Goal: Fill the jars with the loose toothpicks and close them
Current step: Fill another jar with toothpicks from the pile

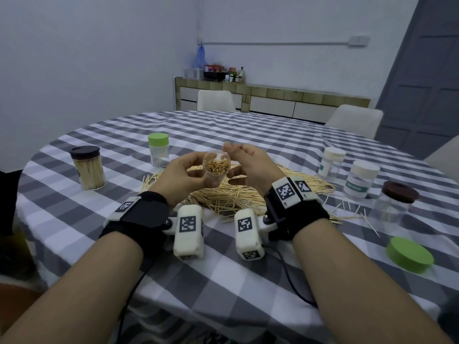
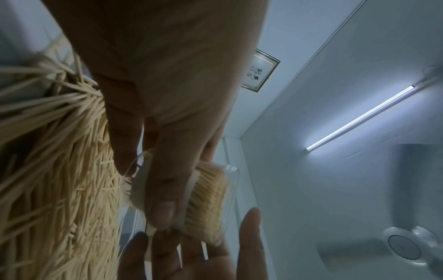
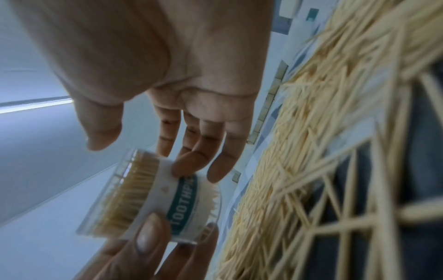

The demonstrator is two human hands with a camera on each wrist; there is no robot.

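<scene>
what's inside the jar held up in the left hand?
The lidless jar in the left hand is packed with toothpicks, ends facing the head camera. Label and fingers cover the lower part.

The jar's (image 3: 153,197) label is cut short by a finger and blurred. The left hand (image 1: 182,173) hides the jar's lower part. The shelf bottles (image 1: 234,76) are too small to read.

Open clear jar (image 1: 217,167), packed with toothpicks, tilted mouth-up above the loose toothpick pile (image 1: 238,194) on the tabletop (image 1: 223,274).
</scene>
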